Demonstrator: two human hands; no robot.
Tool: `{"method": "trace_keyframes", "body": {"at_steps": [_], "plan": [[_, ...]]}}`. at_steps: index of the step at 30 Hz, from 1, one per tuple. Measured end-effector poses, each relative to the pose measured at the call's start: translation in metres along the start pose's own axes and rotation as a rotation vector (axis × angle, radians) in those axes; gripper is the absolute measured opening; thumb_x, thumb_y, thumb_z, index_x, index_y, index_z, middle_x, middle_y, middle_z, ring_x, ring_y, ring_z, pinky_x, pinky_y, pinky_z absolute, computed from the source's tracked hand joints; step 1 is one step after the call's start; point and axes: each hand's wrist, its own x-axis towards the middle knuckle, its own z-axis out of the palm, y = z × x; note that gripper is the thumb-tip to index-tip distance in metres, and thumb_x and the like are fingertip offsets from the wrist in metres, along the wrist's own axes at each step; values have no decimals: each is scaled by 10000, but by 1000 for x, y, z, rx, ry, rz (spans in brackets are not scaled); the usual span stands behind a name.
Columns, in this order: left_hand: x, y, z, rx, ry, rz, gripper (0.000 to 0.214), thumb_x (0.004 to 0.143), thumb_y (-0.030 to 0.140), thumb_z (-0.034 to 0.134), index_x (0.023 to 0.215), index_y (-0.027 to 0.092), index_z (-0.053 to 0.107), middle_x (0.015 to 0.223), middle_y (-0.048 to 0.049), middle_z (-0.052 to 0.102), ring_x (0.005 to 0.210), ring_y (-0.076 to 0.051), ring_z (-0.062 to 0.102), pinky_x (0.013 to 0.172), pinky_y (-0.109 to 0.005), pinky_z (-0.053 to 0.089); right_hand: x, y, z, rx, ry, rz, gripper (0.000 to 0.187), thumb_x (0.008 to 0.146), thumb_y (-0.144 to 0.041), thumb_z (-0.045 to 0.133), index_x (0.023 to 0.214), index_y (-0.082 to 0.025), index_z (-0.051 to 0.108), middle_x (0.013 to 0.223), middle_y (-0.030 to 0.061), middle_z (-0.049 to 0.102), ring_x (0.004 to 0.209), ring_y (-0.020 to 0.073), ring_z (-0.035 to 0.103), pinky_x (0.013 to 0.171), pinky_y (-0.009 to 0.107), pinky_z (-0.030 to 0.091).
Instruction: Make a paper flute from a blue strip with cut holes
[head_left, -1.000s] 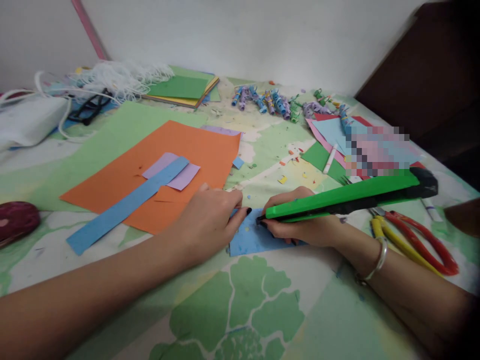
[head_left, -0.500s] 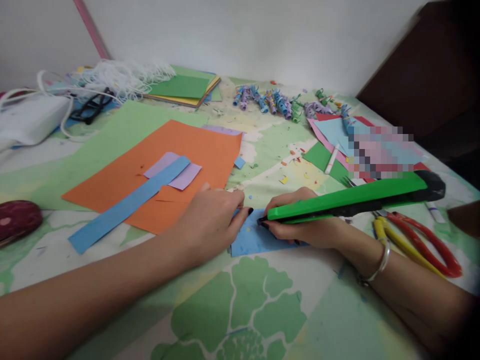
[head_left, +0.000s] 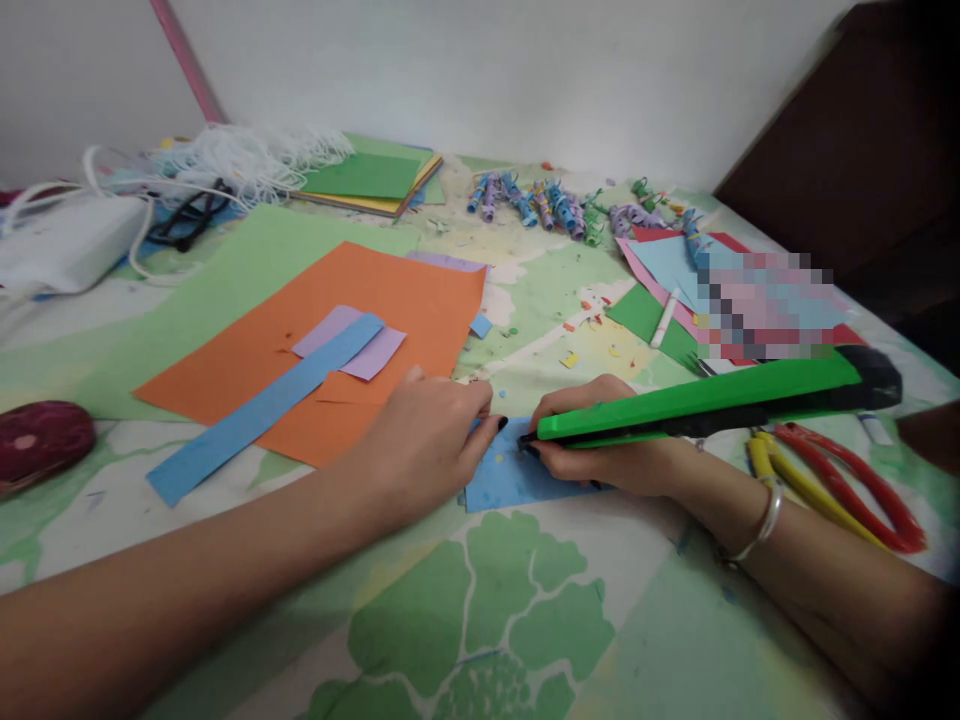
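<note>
A green utility knife (head_left: 697, 395) with black parts is held like a pen in my right hand (head_left: 600, 450), its tip low over a piece of blue paper (head_left: 499, 485). My left hand (head_left: 431, 430) has its fingers curled and grips that paper at its left edge, thumb pointing toward the knife tip. Small marks or specks show on the paper, and part of it lies hidden beneath my right hand. Left of my left hand, a blue paper strip (head_left: 270, 405) lies across a small purple paper (head_left: 330, 335) on an orange sheet (head_left: 405, 290).
Pliers with red and yellow handles (head_left: 855, 490) lie beside my right wrist. Several curled paper rolls (head_left: 559, 205) sit along the back. A white marker (head_left: 665, 318) rests at the right near coloured sheets. White string (head_left: 247, 165), a stack of papers (head_left: 367, 175) and a white device (head_left: 75, 240) stand back left.
The view has shifted very slightly. Both hands, the utility knife and the blue paper keep nearly the same positions to one another.
</note>
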Motion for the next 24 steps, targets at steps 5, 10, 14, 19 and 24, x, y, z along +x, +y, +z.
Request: {"method": "trace_keyframes", "body": {"at_steps": [5, 10, 14, 19, 24], "plan": [[0, 0, 2, -13, 25, 14, 235, 888, 268, 357, 701, 175, 466, 619, -10, 543, 592, -155, 487, 633, -320, 325, -1, 0, 0, -39, -2, -2, 118, 752, -211, 553, 673, -150, 616, 490, -52, 485, 463, 60, 403, 438, 168, 318], [-4, -1, 1, -155, 82, 6, 239, 840, 218, 395, 605, 178, 412, 565, 13, 504, 539, -123, 435, 620, -303, 320, -3, -7, 4, -160, 62, -41, 147, 731, -218, 574, 602, -149, 583, 490, -57, 429, 488, 57, 340, 439, 173, 273], [-5, -2, -2, -199, 82, -13, 257, 788, 201, 438, 543, 178, 365, 506, 29, 464, 488, -105, 395, 599, -294, 310, 0, -11, 4, -189, 44, -26, 162, 731, -199, 555, 578, -147, 570, 488, -57, 407, 489, 57, 334, 445, 180, 262], [-3, 0, -1, -14, 36, 3, 310, 858, 367, 414, 612, 182, 453, 574, -20, 543, 546, -157, 465, 611, -325, 322, 4, -7, 1, -150, -16, -102, 213, 762, -218, 531, 561, -148, 527, 498, -55, 396, 494, 60, 346, 462, 190, 272], [-3, -1, 2, 59, 0, 42, 308, 893, 355, 381, 667, 180, 495, 627, -38, 589, 599, -191, 518, 620, -335, 314, 4, -6, 1, -159, 17, -105, 221, 741, -180, 541, 533, -150, 473, 490, -67, 380, 484, 49, 325, 470, 186, 265]]}}
